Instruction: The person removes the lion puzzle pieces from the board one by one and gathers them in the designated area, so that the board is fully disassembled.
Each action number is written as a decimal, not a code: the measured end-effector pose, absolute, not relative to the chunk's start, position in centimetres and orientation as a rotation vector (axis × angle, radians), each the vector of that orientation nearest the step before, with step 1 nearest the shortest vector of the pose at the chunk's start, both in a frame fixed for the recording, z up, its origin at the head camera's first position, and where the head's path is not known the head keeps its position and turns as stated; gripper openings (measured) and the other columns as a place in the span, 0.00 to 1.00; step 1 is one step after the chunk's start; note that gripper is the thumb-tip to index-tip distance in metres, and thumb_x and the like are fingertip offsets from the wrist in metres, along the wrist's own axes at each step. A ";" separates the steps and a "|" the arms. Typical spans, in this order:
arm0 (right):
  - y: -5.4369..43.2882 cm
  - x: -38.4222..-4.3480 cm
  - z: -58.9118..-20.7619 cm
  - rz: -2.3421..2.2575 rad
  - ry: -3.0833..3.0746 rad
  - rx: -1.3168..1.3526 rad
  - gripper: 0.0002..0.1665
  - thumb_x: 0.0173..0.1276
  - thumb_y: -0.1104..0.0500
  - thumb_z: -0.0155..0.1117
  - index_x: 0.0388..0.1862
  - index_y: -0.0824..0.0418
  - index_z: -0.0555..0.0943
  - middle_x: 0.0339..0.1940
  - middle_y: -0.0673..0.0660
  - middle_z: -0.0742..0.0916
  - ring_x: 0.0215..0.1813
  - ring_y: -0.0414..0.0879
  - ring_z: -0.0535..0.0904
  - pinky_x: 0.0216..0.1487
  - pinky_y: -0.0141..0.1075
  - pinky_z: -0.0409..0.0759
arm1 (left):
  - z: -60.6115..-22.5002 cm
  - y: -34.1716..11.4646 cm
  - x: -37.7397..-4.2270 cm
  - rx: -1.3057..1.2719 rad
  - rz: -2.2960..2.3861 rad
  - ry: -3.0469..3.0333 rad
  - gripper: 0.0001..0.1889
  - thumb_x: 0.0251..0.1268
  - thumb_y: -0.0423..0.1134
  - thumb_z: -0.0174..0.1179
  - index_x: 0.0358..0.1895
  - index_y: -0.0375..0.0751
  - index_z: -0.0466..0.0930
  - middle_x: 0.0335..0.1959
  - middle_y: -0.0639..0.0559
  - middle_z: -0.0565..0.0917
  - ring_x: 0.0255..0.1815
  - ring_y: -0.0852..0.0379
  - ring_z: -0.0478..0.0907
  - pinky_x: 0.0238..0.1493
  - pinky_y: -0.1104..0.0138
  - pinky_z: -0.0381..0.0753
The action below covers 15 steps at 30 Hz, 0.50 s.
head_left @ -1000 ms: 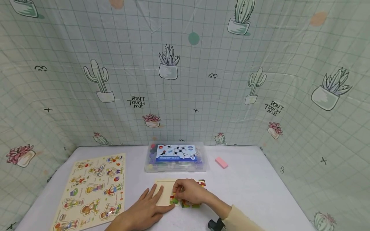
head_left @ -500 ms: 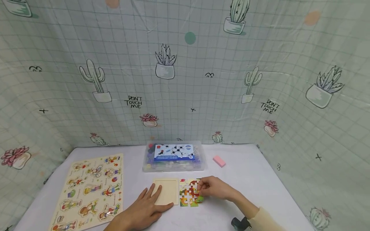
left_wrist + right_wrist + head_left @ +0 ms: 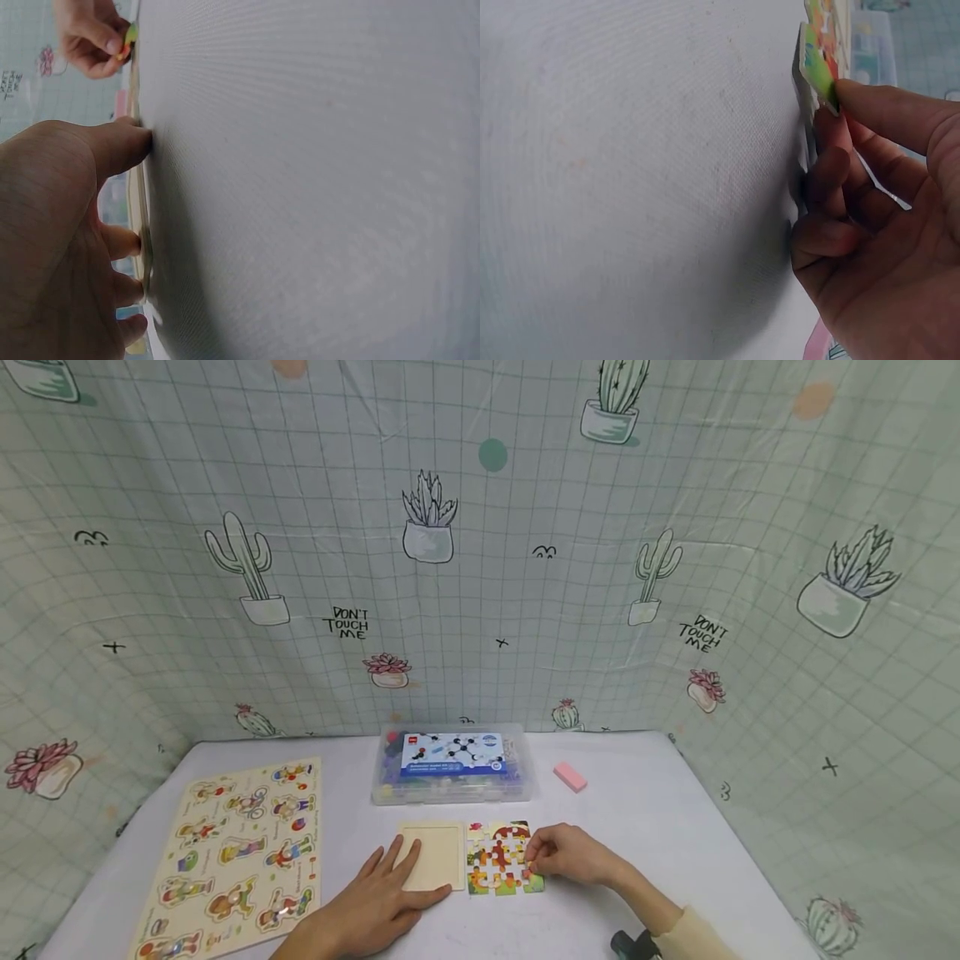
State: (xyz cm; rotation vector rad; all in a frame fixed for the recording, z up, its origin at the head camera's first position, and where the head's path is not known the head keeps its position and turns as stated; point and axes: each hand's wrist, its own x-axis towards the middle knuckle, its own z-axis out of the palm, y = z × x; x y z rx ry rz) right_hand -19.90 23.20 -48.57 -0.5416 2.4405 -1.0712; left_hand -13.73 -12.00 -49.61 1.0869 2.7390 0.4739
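My left hand [image 3: 375, 902] lies with fingers spread on a shallow, pale wooden puzzle tray [image 3: 442, 860], its thumb along the near edge. The tray's recess holds no pieces. Just right of it, several colourful jigsaw pieces [image 3: 498, 857] lie in a nearly square block with small gaps between them. At the block's right side, my right hand [image 3: 573, 854] pinches a jigsaw piece [image 3: 819, 71] between thumb and fingers. That piece is mostly green and is tilted up from the white table in the right wrist view. The other right fingers curl beneath the palm.
A large wooden board of figure cutouts [image 3: 255, 827] lies at the left. Behind the tray stands a clear plastic box [image 3: 386, 795] with a blue-and-white label, and a pink block [image 3: 570, 777] sits to its right. Patterned cloth [image 3: 502, 685] hangs along the back and sides.
My right hand has moved from over the tray rightward to the block's right edge, where the green piece now sits at its lower right corner. The left hand stays on the tray.
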 end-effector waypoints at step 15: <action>22.8 -19.8 -49.1 -1.027 2.491 -0.544 0.05 0.63 0.60 0.73 0.33 0.55 0.83 0.25 0.46 0.80 0.30 0.39 0.73 0.32 0.31 0.69 | -49.8 -12.1 -13.6 1.076 0.485 2.745 0.24 0.78 0.48 0.51 0.72 0.76 0.68 0.79 0.30 0.55 0.79 0.26 0.43 0.70 0.33 0.53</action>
